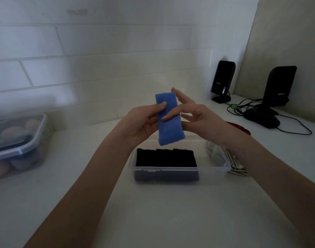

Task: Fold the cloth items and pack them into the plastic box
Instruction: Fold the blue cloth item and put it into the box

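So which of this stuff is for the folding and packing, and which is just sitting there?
For the job:
- blue cloth, held up by the left hand, right hand touching it
- clear plastic box
- black folded cloths already in the box

Just lying about:
- lidded container on the left
- two black speakers and their cables
- packets beside the box

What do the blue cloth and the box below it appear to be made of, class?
Blue cloth: apparently soft fleecy or terry fabric, matte and fuzzy at its edges, folded into a strip. Plastic box: clear, slightly glossy plastic; the black folded cloths show through its wall.
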### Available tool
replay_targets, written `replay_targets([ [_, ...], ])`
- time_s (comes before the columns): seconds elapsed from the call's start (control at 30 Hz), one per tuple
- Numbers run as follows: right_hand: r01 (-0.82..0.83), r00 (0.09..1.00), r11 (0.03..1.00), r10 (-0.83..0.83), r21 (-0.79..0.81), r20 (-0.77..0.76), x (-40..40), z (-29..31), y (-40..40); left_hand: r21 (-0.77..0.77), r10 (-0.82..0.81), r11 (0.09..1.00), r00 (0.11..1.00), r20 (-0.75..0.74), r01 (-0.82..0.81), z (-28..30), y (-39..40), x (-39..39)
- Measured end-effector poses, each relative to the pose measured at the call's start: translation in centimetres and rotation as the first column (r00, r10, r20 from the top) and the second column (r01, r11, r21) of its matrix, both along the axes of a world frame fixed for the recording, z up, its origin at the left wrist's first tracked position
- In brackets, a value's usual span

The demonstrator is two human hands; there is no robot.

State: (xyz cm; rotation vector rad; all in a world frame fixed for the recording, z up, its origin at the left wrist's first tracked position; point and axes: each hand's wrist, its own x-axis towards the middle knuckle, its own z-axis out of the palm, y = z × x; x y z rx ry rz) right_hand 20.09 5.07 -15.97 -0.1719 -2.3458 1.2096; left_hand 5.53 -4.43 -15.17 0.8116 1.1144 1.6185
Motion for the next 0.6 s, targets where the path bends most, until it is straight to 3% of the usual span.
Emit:
replay_targets([
  [0.17,0.019,0.999,0.990,-0.023,0.138,0.027,-0.17,-0.27,0.22,0.048,0.021,0.999,1.000,0.015,-0.021,-0.27,0.22,-0.43],
  [0.3,0.053,0.998,0.982,-0.047,0.183,-0.035,-0.58,-0.17,0.25,0.103,0.008,0.995,1.000,-0.011,-0.007,-0.34,0.24,-0.10],
  [0.6,0.158,0.985,0.987,-0.156,0.017,-0.074,-0.61,-0.21,0.14,0.213,0.090,0.975,0.991,-0.099,-0.068,-0.95,0.74,0.47],
])
